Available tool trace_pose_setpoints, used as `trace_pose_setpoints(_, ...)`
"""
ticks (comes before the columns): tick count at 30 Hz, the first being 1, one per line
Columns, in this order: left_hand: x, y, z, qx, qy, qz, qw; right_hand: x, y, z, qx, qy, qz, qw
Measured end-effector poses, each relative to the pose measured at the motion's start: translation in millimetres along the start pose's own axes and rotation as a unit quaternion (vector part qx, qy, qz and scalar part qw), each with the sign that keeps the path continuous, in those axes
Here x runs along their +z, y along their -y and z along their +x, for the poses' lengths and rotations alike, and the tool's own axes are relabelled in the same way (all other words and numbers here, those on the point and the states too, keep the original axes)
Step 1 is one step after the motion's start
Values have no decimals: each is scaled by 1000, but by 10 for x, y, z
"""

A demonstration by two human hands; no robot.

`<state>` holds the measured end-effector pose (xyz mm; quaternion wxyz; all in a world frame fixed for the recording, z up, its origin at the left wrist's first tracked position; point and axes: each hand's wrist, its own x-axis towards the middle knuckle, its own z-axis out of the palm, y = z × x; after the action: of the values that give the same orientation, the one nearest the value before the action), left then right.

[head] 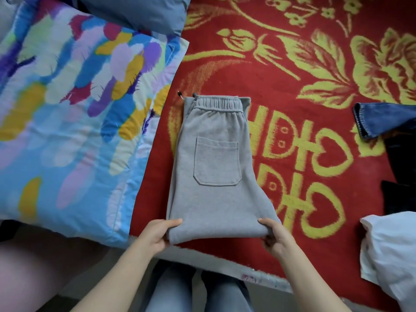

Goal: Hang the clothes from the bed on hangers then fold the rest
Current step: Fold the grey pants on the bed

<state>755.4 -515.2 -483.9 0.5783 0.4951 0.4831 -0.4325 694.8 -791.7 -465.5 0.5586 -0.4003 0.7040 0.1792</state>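
Note:
Grey sweatpants (216, 158) lie folded on the red and yellow bed cover (292, 70), waistband at the far end and a patch pocket facing up. My left hand (157, 235) grips the near left corner of the fold, thumb on top. My right hand (273, 236) grips the near right corner the same way. Blue jeans (380, 118) lie at the right edge, with a dark garment (400, 167) below them and a white garment (391, 251) nearer to me.
A multicoloured quilt (74, 113) covers the left side of the bed, with a blue pillow (139, 12) behind it. The bed's near edge (225, 264) runs just below my hands. My legs in light jeans (198, 289) stand against it.

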Motion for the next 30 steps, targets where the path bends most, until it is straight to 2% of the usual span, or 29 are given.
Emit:
trace_pose_setpoints(4,1,-94,-455,51,-6,23,998,-152,148,-441,-64,-1,-65,996)
trace_pose_setpoints(6,122,-351,-627,95,-30,24,995,-94,414,-636,-115,7,-81,990)
trace_pose_setpoints(8,313,-765,-774,139,-20,-14,990,75,824,-829,-161,10,-68,985)
trace_pose_setpoints(11,664,-1510,-990,220,60,-110,967,411,1557,-1077,-214,86,49,972)
trace_pose_setpoints(13,827,-1833,-1005,293,77,-138,943,598,1902,-1131,-258,121,143,948)
trace_pose_setpoints(15,927,-1921,-913,368,62,-75,925,764,1990,-1057,-328,100,125,931)
trace_pose_setpoints(16,961,-1878,-817,418,36,17,908,833,1929,-966,-389,70,46,918)
trace_pose_setpoints(17,980,-1786,-693,462,-14,153,873,893,1813,-847,-469,36,-61,880)
trace_pose_setpoints(18,1000,-1692,-529,487,-77,317,810,961,1676,-695,-548,9,-180,817)
trace_pose_setpoints(19,1011,-1586,-367,492,-132,470,721,1002,1519,-538,-604,-13,-306,736)
trace_pose_setpoints(21,1052,-1414,-62,483,-164,670,539,1052,1274,-193,-610,-61,-537,580)
trace_pose_setpoints(22,1072,-1339,57,480,-154,727,467,1052,1189,-44,-587,-79,-617,518)
trace_pose_setpoints(23,1119,-1311,215,473,-141,768,409,1079,1157,121,-571,-83,-661,479)
trace_pose_setpoints(25,1179,-1331,444,461,-135,804,351,1143,1172,329,-566,-76,-699,430)
trace_pose_setpoints(27,1209,-1413,646,450,-153,812,340,1216,1258,449,-571,-78,-721,385)
trace_pose_setpoints(30,1136,-1454,858,449,-178,808,338,1242,1328,580,-597,-90,-717,349)
